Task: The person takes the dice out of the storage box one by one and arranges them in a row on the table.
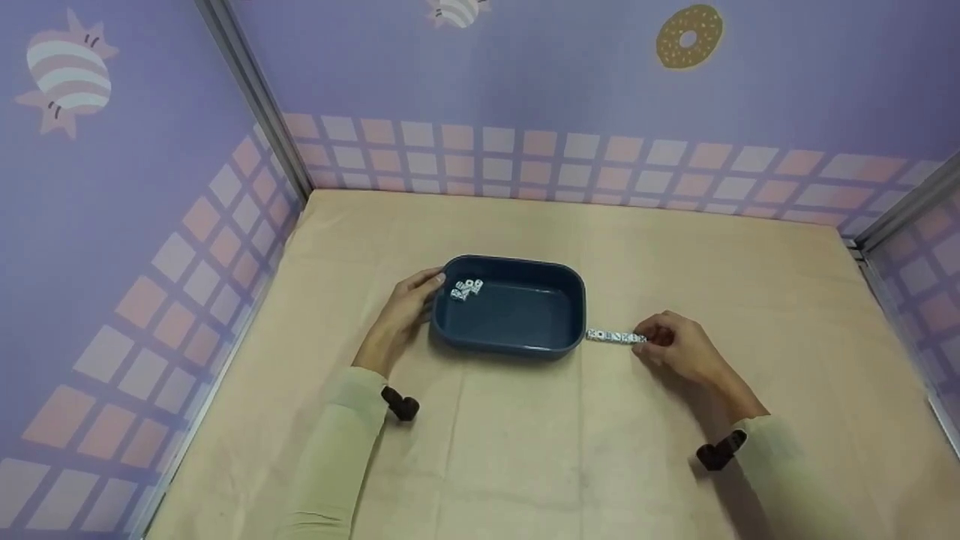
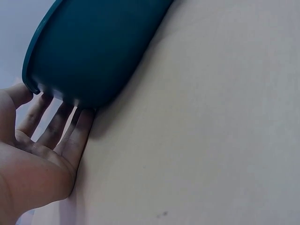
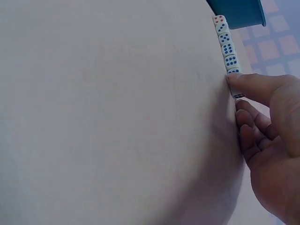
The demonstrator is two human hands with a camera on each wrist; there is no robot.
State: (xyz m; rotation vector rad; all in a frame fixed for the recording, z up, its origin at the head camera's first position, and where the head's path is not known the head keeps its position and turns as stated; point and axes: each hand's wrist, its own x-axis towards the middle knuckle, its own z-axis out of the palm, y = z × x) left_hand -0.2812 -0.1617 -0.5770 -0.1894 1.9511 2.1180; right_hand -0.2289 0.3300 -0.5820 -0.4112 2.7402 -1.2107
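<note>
My left hand holds the left end of a dark blue rectangular box, thumb at the rim and fingers against the outer wall. Several white dice lie clustered inside the box, in its left part. A straight row of dice runs along the cloth to the right of the box, its left end right by the box wall. At the row's right end, my right hand pinches the end die between thumb and fingers. In the right wrist view, the row's dice show blue and red pips.
A beige cloth covers the table. Purple walls with pink and white squares stand behind it and at both sides, joined by grey metal posts. A dark wrist device sits at the left sleeve cuff, another at the right.
</note>
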